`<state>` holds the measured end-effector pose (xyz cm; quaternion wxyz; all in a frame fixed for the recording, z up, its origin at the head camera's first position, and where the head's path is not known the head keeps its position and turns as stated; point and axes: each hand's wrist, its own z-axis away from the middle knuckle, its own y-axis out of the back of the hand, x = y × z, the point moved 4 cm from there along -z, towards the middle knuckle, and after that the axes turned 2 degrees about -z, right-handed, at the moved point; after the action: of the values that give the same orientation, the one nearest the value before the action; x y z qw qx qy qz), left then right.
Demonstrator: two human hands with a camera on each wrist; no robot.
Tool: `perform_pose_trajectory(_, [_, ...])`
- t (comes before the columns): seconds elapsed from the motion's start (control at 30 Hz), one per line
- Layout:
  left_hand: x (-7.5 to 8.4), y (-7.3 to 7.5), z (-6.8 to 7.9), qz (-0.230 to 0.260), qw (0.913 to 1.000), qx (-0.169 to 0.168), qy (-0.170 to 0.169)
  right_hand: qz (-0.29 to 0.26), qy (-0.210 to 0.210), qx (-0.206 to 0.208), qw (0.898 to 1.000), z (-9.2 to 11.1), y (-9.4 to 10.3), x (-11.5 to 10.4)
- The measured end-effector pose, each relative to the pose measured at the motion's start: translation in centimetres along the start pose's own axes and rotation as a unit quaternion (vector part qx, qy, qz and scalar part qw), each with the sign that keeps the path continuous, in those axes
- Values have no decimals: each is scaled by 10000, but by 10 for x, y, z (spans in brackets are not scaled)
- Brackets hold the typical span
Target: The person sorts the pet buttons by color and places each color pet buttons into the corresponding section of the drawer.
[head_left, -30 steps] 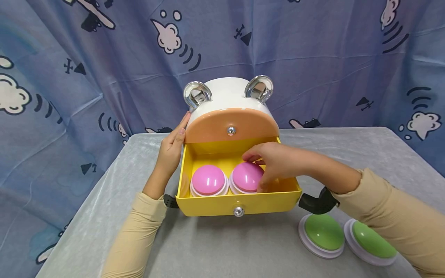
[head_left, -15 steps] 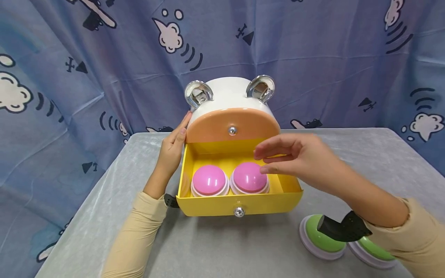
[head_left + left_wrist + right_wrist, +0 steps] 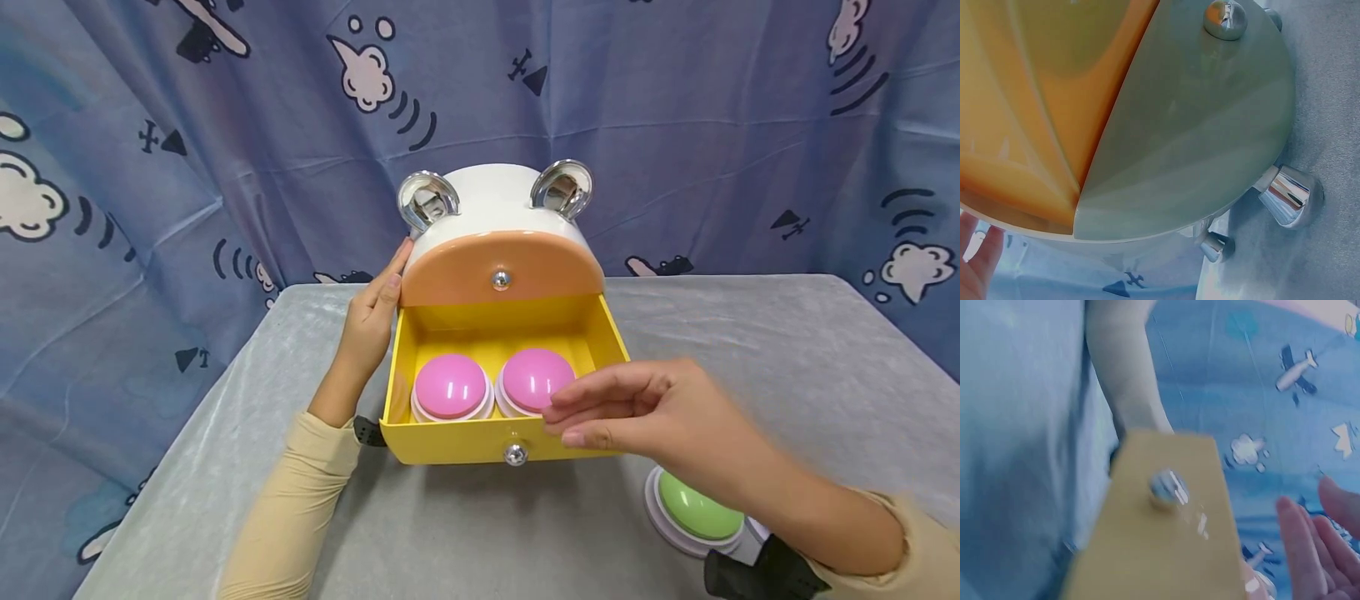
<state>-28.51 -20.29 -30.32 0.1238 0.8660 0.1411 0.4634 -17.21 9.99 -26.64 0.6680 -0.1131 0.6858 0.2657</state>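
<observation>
A white drawer box (image 3: 491,196) with chrome ears stands on the table, its yellow lower drawer (image 3: 457,447) pulled out. Inside that drawer, along its front, sit a left pink dome (image 3: 450,386) and a right pink dome (image 3: 534,375), both on white bases. My left hand (image 3: 367,325) rests against the box's left side. My right hand (image 3: 637,408) hovers by the drawer's front right corner, fingers extended and holding nothing; it covers part of the right dome. In the right wrist view, its fingers (image 3: 1302,550) are apart from the drawer front (image 3: 1166,544).
Above the yellow drawer is a closed orange drawer (image 3: 457,271) with a chrome knob. A green dome (image 3: 701,507) lies on the grey-covered table (image 3: 465,533) at the front right; another beside it is nearly hidden by my right arm. A blue patterned curtain (image 3: 465,83) hangs behind.
My right hand has let go of the right pink dome, lifted out of the drawer, and moved down toward the drawer's front right. The left hand has stayed on the box.
</observation>
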Motion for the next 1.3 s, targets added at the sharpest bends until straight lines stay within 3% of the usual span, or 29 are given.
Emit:
perform_pose_trajectory(0.07, [0,0,0,-7,10000,5,8,-595,94,-274,9978,3,-7,9])
perform_pose_trajectory(0.2, [1,0,0,-6,10000,-12,36,-1132,157,-720,9908,6,-21,26])
perform_pose_trajectory(0.47, [0,0,0,35,10000,-23,74,-1510,-246,-1178,9812,8,-43,51])
perform_pose_trajectory(0.77, [1,0,0,127,9999,-6,-2,-1847,-1206,-1110,9690,9,-56,72])
perform_pose_trajectory(1.3, [0,-1,0,95,9999,-27,60,-2555,-1511,-873,9509,-6,-68,85])
